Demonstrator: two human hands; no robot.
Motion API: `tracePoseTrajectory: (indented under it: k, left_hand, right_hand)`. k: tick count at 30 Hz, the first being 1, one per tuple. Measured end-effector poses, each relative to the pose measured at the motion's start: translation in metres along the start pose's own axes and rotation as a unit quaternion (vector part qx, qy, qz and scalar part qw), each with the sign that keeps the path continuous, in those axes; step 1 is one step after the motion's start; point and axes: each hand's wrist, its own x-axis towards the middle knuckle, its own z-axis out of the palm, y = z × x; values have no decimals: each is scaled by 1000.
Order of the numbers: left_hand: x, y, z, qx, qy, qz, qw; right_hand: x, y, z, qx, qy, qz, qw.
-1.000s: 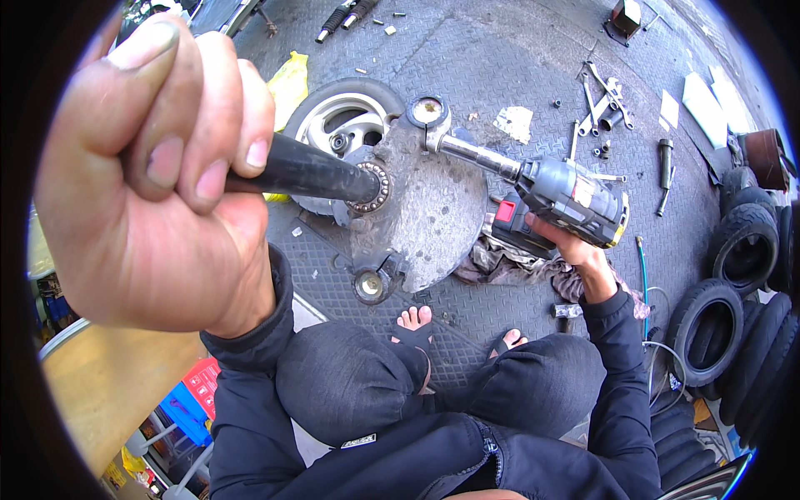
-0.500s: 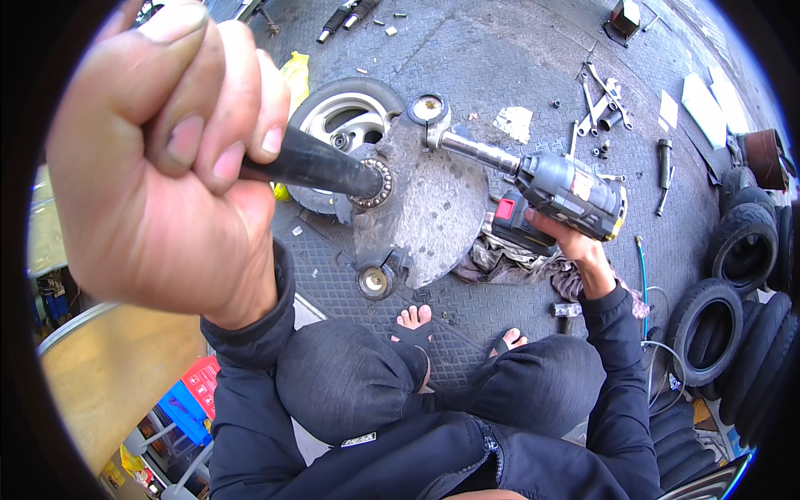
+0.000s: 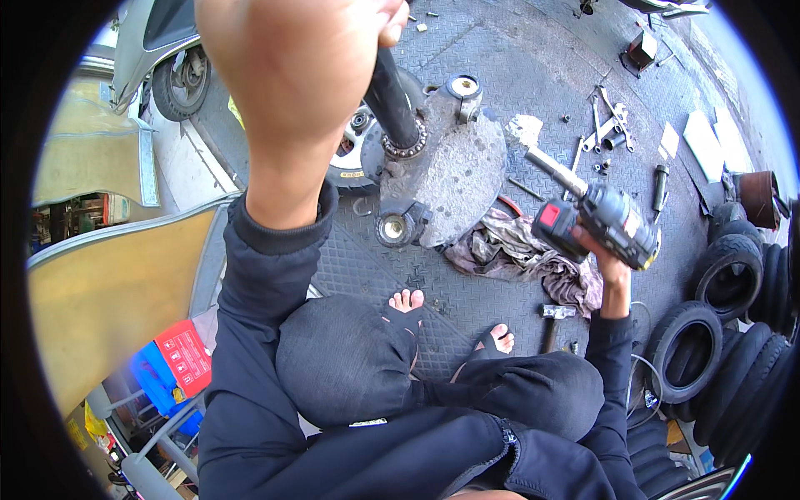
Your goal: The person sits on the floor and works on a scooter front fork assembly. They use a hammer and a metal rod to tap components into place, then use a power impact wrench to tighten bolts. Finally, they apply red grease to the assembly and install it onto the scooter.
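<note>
My left hand [image 3: 287, 62], large and blurred near the top, grips a black steering stem [image 3: 388, 100] with a ring of ball bearings at its base, set in a dirty metal triple clamp [image 3: 454, 171]. A wheel [image 3: 348, 179] lies partly hidden behind the clamp. My right hand [image 3: 610, 262] holds a cordless impact wrench [image 3: 617, 225], its long socket extension [image 3: 550, 171] pointing up-left, apart from the clamp. Below the clamp lie a crumpled rag [image 3: 517, 258] and a hammer [image 3: 557, 312].
Spanners and sockets [image 3: 608, 121] lie on the tread-plate floor [image 3: 467, 46]. Old tyres [image 3: 679, 354] are heaped at the right. A parked scooter [image 3: 167, 75] is at upper left, yellowish panels [image 3: 125, 308] and a red-and-blue box [image 3: 175, 367] at left.
My left hand and the stem have swung up and right, tilting more upright, with the clamp shifted right. My right hand has lowered the wrench rightward, pulling its socket away from the clamp.
</note>
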Motion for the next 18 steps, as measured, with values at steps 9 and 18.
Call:
tracePoseTrajectory:
  k: [9,18]
  left_hand:
    - [-7,0,2,43,-21,-25,999]
    - [-8,-2,4,72,-21,-1,997]
  right_hand:
    - [-89,-20,82,-165,-101,-132,972]
    - [-65,-16,76,173,-125,-20,977]
